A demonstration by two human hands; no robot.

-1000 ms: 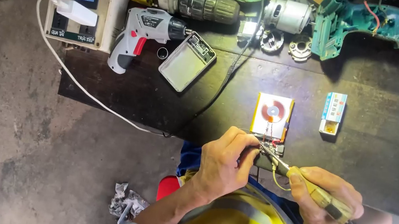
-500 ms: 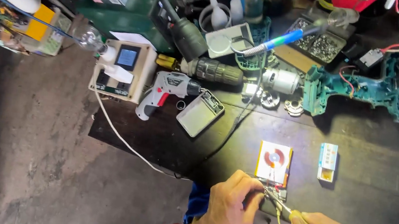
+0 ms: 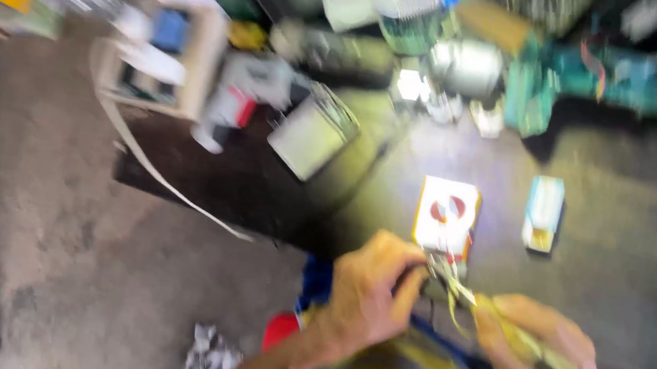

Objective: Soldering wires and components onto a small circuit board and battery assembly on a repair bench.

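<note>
Hands work low in a blurred head view: the left hand (image 3: 368,297) pinches a small part, too smeared to identify, against the dark tabletop (image 3: 644,255), while the right hand (image 3: 536,351) grips a yellow-handled tool (image 3: 509,334) whose tip meets that part. Just above sits a white-and-orange solder spool card (image 3: 447,214), a small blue box (image 3: 544,211) beside it. A teal power tool (image 3: 609,78) lies farther back.

The view swung and blurred. The left hand (image 3: 368,297) and right hand (image 3: 533,346), gripping the slim yellow-handled tool (image 3: 516,339), rose higher in view, and the white square packet with a red ring (image 3: 447,214) shifted towards the middle.
</note>
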